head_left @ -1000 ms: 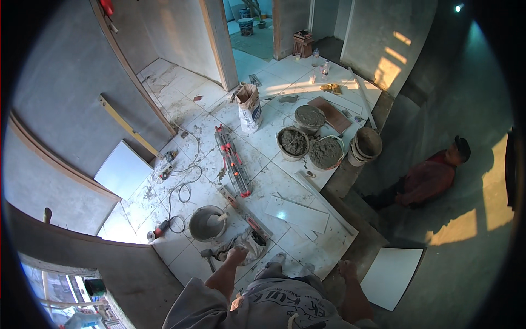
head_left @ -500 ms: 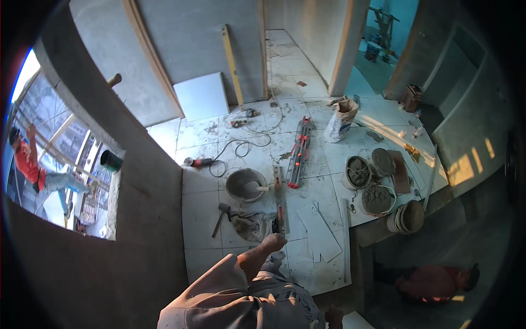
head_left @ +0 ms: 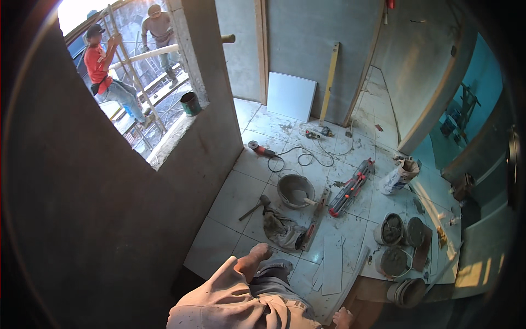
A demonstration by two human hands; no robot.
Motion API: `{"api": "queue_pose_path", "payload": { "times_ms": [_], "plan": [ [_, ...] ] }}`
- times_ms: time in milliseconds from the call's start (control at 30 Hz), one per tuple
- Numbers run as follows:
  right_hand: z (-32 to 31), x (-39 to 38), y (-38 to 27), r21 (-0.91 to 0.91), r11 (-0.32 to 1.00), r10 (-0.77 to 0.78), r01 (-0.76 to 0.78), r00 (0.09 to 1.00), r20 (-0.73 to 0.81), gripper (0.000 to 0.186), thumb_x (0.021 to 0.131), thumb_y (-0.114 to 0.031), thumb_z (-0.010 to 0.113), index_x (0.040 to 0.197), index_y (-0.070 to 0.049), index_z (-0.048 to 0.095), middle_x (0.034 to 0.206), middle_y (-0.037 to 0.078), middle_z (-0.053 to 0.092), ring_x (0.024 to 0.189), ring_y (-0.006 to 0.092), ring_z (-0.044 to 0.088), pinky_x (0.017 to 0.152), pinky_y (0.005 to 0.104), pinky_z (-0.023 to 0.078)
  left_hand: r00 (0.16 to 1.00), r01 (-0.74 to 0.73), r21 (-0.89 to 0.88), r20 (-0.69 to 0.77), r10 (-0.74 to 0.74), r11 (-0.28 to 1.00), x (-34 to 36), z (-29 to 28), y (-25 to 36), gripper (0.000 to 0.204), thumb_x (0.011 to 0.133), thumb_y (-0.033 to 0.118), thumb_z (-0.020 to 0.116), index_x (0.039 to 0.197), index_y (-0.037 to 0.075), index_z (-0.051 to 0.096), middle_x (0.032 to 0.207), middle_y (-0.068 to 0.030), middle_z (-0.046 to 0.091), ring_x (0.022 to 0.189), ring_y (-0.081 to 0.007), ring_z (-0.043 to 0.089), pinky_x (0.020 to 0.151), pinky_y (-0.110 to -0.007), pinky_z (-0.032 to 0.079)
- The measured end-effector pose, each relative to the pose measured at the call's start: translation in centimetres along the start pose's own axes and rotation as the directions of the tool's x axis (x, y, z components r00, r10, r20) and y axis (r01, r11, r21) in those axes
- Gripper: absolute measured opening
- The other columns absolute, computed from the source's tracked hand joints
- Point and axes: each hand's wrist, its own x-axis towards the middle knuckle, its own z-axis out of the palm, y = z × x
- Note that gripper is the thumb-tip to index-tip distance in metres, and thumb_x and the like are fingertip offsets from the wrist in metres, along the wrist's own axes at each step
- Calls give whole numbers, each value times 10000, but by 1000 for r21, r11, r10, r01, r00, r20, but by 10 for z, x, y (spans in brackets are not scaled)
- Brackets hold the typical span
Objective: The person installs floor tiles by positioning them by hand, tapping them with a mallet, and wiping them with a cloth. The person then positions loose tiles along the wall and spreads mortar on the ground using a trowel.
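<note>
My left hand (head_left: 261,251) hangs curled into a loose fist beside my bent knee, with nothing showing in it. Low in the picture, my right hand (head_left: 343,317) is partly cut off; its fingers look curled and I see nothing in them. Ahead of the left hand lies a crumpled, dirty rag (head_left: 280,230) on the tiles. A rubber mallet (head_left: 255,208) is to its left, and a short spirit level (head_left: 316,220) runs along its right. Beyond sits a mixing bowl (head_left: 286,182) with a trowel (head_left: 302,199) in it. Cut tile strips (head_left: 332,263) lie between my hands.
A tile cutter (head_left: 351,187), an angle grinder (head_left: 262,149) with its cord, and an open bag (head_left: 399,176) stand farther off. Mortar buckets (head_left: 394,261) crowd the right. A tile (head_left: 292,96) and long yellow level (head_left: 329,82) lean on the wall. Two people are outside the window opening (head_left: 176,134).
My view has swung left, so the room shifts rightward and down. A second person shows outside; the person at lower right is gone from view. My right hand shows more clearly.
</note>
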Motion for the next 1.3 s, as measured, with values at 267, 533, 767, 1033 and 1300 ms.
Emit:
{"api": "queue_pose_path", "payload": {
  "times_ms": [267,533,767,1033,1300],
  "plan": [
    [61,-31,-15,-235,969,-165,71,897,-410,284,849,-331,622,856,-51,572,623,77,582,470,203,532,366,295,390,998,44,-73,-43,-47,996,-27,1,-22,387,819,363,540,995,39,660,1032,-200,633,1000,-358,587,867,-430,460],
    [25,-39,-30,-400,904,-271,150,925,-266,385,845,-356,609,1027,-25,537,667,84,596,519,203,553,435,336,427,998,-52,-39,28,53,998,-13,-3,30,388,816,373,563,1007,47,655,1034,-195,632,1009,-356,581,864,-432,458],
    [38,-117,47,-359,933,-195,19,865,-462,556,855,-357,582,1196,58,439,681,80,565,571,171,550,527,323,455,930,-367,1,-8,367,930,15,12,49,354,812,341,529,919,29,657,952,-236,622,925,-405,583,822,-475,458],
    [153,-157,4,-216,964,-7,-156,795,-607,276,865,-286,558,848,-12,536,672,66,552,526,151,549,452,288,427,959,-217,26,194,208,976,15,12,65,368,804,354,528,968,48,651,1018,-214,622,990,-385,575,842,-442,459],
    [119,-166,64,-113,990,1,-82,812,-583,255,840,-284,555,783,-37,525,570,21,491,450,121,494,385,267,378,927,-237,91,319,197,967,29,27,88,373,824,364,532,1025,75,655,1046,-191,628,1023,-355,575,872,-425,450]
  ]
}}
